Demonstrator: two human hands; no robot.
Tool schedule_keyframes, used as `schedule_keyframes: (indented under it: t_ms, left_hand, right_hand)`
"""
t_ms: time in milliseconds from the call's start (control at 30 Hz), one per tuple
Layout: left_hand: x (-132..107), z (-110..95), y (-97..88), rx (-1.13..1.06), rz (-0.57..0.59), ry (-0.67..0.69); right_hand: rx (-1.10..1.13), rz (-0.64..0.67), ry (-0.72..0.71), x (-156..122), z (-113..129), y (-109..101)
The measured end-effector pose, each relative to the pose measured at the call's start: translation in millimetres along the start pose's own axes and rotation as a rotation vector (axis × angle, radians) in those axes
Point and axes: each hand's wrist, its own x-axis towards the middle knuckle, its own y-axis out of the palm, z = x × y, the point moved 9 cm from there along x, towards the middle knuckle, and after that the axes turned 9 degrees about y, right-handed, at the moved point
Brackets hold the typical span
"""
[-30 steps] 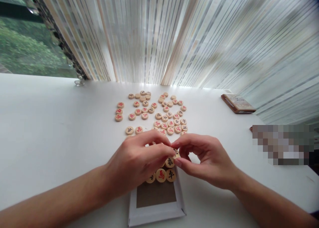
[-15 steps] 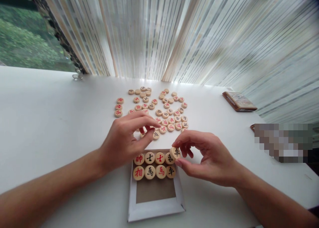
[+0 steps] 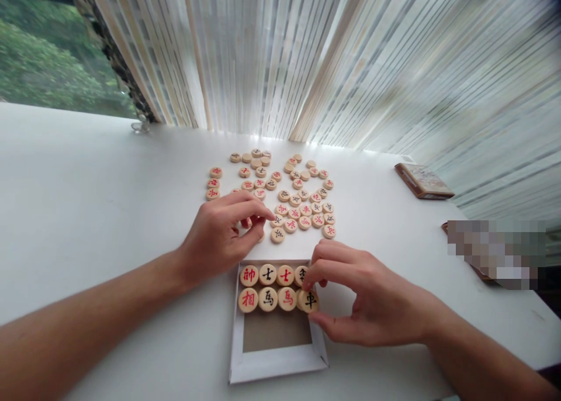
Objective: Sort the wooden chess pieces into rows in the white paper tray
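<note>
My right hand (image 3: 359,296) pinches a round wooden Chinese chess piece (image 3: 310,301) with a black character between thumb and fingers. It overlaps a like piece at the right end of the lower row in a shallow white box (image 3: 276,374). Two rows of pieces lie in that box, among them a red-marked piece (image 3: 248,300) and a black-marked piece (image 3: 267,299). Past the box's upper left corner hovers my left hand (image 3: 225,225), fingers loosely bent and thumb apart from the index finger. Its index fingertip is at a loose piece (image 3: 277,220); whether it touches cannot be made out.
Many loose chess pieces (image 3: 305,221) are spread over the white table (image 3: 109,214) beyond the box, some stacked or face down. A brown-edged flat box (image 3: 423,180) lies at the right, with a blurred-out item nearer. A striped string curtain (image 3: 263,56) hangs behind.
My right hand has lowered its piece from the upper row's right end to the lower row's right end. My left hand has shifted slightly. The view has moved a little.
</note>
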Motion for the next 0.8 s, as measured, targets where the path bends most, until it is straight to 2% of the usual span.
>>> schedule_keyframes:
  t_ms: [467, 800]
  left_hand:
    - [-0.6, 0.8, 0.6, 0.0, 0.006, 0.002]
    - [-2.0, 2.4, 2.0, 0.003, -0.006, 0.022]
  right_hand:
    - [-0.099, 0.049, 0.03, -1.2, -1.8, 6.8]
    - [-0.097, 0.013, -0.015, -3.1, 2.0, 6.9]
